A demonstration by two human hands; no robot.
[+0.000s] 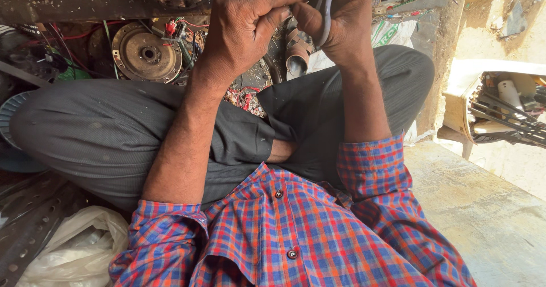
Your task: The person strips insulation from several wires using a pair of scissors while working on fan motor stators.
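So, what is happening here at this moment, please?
A person in a red and blue checked shirt sits cross-legged in dark grey trousers. Both hands are raised close together: the right hand grips a thin grey cable, and the left hand pinches beside it. On the floor beyond the knees lie a round rusty metal disc with coloured wires and a white plastic bag.

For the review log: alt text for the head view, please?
Seated cross-legged, a person in a checked shirt holds a grey cable up in both hands, left hand beside right hand. Beyond the knees lie a round metal disc and loose wires.
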